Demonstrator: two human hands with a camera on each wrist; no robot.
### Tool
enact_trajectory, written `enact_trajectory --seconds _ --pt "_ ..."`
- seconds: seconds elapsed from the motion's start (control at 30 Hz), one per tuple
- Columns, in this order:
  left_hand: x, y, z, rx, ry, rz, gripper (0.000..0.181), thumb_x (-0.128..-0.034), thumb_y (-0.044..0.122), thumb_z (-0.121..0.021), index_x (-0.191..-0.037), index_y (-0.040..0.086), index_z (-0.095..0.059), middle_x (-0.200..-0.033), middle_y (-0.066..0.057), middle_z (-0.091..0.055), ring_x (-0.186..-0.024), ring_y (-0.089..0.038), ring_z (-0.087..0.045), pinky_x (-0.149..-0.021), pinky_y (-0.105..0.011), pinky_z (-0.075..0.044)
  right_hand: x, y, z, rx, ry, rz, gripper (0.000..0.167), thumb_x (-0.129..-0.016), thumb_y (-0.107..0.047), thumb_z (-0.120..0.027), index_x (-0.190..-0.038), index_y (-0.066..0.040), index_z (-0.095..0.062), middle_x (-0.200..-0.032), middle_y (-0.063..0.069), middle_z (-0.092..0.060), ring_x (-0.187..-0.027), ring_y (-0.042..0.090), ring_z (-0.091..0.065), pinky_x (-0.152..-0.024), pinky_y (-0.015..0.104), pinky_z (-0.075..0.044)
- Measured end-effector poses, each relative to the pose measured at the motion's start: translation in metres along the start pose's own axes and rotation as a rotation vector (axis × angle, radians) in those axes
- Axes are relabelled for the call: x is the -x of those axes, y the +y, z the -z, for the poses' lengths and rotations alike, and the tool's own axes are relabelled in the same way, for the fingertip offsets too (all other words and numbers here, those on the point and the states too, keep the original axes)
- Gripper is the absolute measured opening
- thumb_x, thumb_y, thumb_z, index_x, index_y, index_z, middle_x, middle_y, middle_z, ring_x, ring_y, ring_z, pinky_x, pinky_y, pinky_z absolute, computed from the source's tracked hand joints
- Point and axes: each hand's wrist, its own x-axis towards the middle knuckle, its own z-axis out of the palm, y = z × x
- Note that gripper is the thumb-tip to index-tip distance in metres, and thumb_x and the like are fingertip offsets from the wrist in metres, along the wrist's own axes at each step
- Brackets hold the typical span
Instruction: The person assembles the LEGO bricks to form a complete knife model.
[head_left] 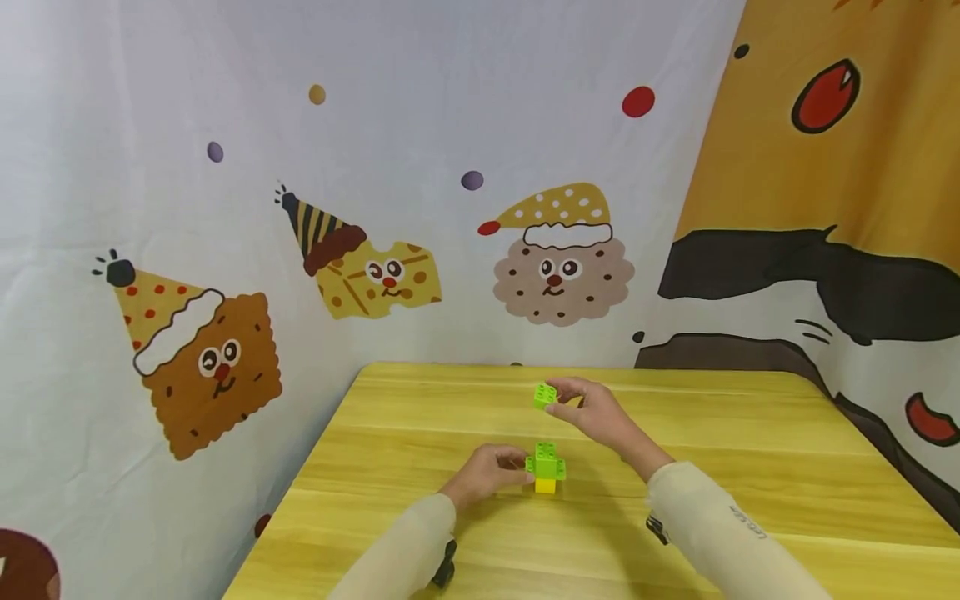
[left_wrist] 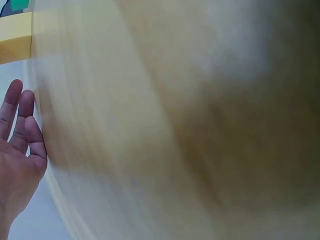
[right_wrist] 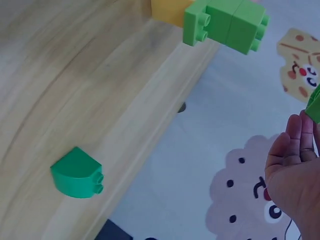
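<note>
The right hand's fingers pinch a light-green studded plastic brick, raised past the left fingers. The left hand's fingers and thumb close narrowly about the left side of an upright light-green-and-yellow plastic stack, over the pale wood-grain bench; whether its base touches down is hard to tell. The building looks partway along: the stack's pieces are joined, while the pinched brick is not yet attached. The right wrist view adds a loose dark-green round-sided plastic block on the bench, well apart from the right fingers, which the head view does not show. The left wrist view leaves the left fingers' contact out of sight.
</note>
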Motion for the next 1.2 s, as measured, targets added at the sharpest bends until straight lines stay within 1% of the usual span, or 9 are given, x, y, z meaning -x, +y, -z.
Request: enact_trajectory --seconds 0.1,0.23,0.3,0.4,0.53,0.67,0.83,0.97,1.2 --pt "-0.001 -0.001 -0.001 0.010 0.000 -0.008 0.031 -0.0885 0.031 -0.077 -0.115 0.017 -0.073 -0.101 0.003 -0.067 -0.092 -0.016 -0.061 -0.076 -0.033 -0.051 0.001 -0.003 0.001 -0.015 -0.010 -0.008 0.042 -0.091 -0.032 -0.074 -0.130 -0.016 -0.066 -0.111 -0.001 -0.066 -0.101 0.019 -0.057 -0.081 0.037 -0.047" --pt "-0.002 -0.002 -0.001 0.018 0.003 -0.025 0.029 -0.0887 0.028 -0.077 -0.115 0.015 -0.073 -0.101 0.002 -0.068 -0.092 -0.017 -0.061 -0.077 -0.032 -0.051 0.004 0.002 -0.004 -0.010 -0.018 0.005 0.037 -0.091 -0.028 -0.075 -0.125 -0.016 -0.069 -0.106 -0.002 -0.066 -0.098 0.018 -0.057 -0.078 0.036 -0.048" --pt "-0.001 -0.003 -0.001 0.015 0.007 -0.023 0.029 -0.0880 0.028 -0.078 -0.114 0.016 -0.073 -0.100 0.003 -0.068 -0.092 -0.017 -0.061 -0.077 -0.033 -0.051 0.007 0.008 -0.008 0.000 -0.029 0.016 0.035 -0.091 -0.026 -0.075 -0.124 -0.016 -0.069 -0.105 -0.002 -0.066 -0.097 0.018 -0.057 -0.077 0.035 -0.048" --pt "-0.001 -0.003 0.000 0.016 0.006 -0.007 0.031 -0.0866 0.030 -0.079 -0.114 0.017 -0.074 -0.099 0.004 -0.068 -0.091 -0.015 -0.061 -0.077 -0.033 -0.051 0.011 0.014 -0.011 0.004 -0.052 0.008 0.035 -0.091 -0.026 -0.074 -0.123 -0.015 -0.069 -0.106 -0.002 -0.065 -0.098 0.018 -0.057 -0.077 0.034 -0.048" --pt "-0.002 -0.001 0.000 0.027 0.000 0.000 0.031 -0.0860 0.031 -0.080 -0.113 0.017 -0.074 -0.098 0.004 -0.068 -0.090 -0.015 -0.061 -0.076 -0.033 -0.051 0.015 0.021 -0.012 -0.005 -0.075 0.004 0.034 -0.090 -0.025 -0.075 -0.122 -0.014 -0.070 -0.105 -0.002 -0.064 -0.097 0.020 -0.056 -0.076 0.035 -0.048" --pt "-0.003 0.000 0.000 0.035 -0.005 0.010 0.029 -0.0866 0.032 -0.079 -0.112 0.018 -0.074 -0.098 0.003 -0.068 -0.090 -0.016 -0.060 -0.076 -0.033 -0.050 0.017 0.026 -0.013 -0.007 -0.090 0.002 0.033 -0.090 -0.026 -0.076 -0.120 -0.016 -0.071 -0.102 -0.003 -0.064 -0.096 0.020 -0.056 -0.074 0.033 -0.048" --pt "-0.003 0.000 0.000 0.038 -0.009 0.013 0.029 -0.0871 0.032 -0.078 -0.112 0.018 -0.074 -0.099 0.002 -0.068 -0.090 -0.016 -0.060 -0.076 -0.033 -0.050 0.020 0.030 -0.014 -0.001 -0.115 0.036 0.033 -0.089 -0.027 -0.076 -0.120 -0.017 -0.071 -0.101 -0.005 -0.064 -0.094 0.019 -0.056 -0.073 0.031 -0.048" --pt "-0.003 0.001 0.000 0.041 -0.015 0.011 0.028 -0.0874 0.031 -0.078 -0.112 0.018 -0.074 -0.098 0.002 -0.067 -0.090 -0.017 -0.060 -0.077 -0.033 -0.050 0.023 0.034 -0.016 -0.009 -0.122 0.038 0.031 -0.089 -0.026 -0.076 -0.119 -0.018 -0.071 -0.101 -0.005 -0.064 -0.092 0.018 -0.055 -0.071 0.030 -0.047" --pt "-0.002 0.002 0.000 0.035 -0.014 0.005 0.025 -0.0879 0.030 -0.078 -0.110 0.018 -0.074 -0.098 0.002 -0.067 -0.090 -0.017 -0.060 -0.077 -0.033 -0.050 0.026 0.040 -0.020 0.003 -0.156 0.067 0.033 -0.090 -0.026 -0.076 -0.120 -0.014 -0.070 -0.103 -0.004 -0.065 -0.092 0.018 -0.056 -0.068 0.029 -0.047"
